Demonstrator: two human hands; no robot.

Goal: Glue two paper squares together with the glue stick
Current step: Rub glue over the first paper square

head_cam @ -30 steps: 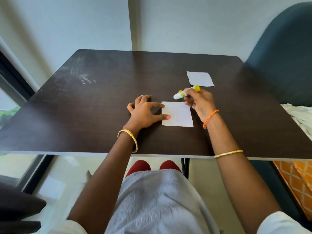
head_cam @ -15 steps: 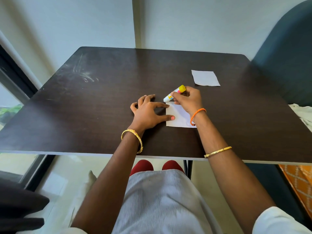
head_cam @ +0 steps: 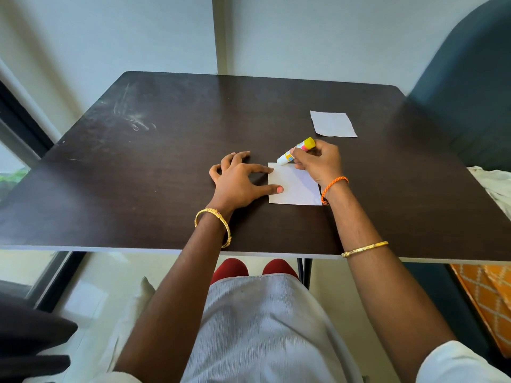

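A white paper square [head_cam: 293, 186] lies on the dark table [head_cam: 166, 167] in front of me. My left hand [head_cam: 237, 181] is spread flat, with forefinger and thumb pressing on the square's left edge. My right hand [head_cam: 318, 161] grips a glue stick [head_cam: 296, 151] with a white body and a yellow end, tilted so its white tip touches the square's far left corner. A second white paper square [head_cam: 333, 124] lies apart, farther back on the right.
A dark teal chair back [head_cam: 470, 78] stands at the table's right side. White cloth [head_cam: 495, 186] lies at the right edge, with orange patterned fabric [head_cam: 486, 299] below it. Window frame [head_cam: 22, 128] on the left.
My right hand has brought the glue stick from beyond the square's far right corner down to its far left corner. The left hand keeps holding the paper.
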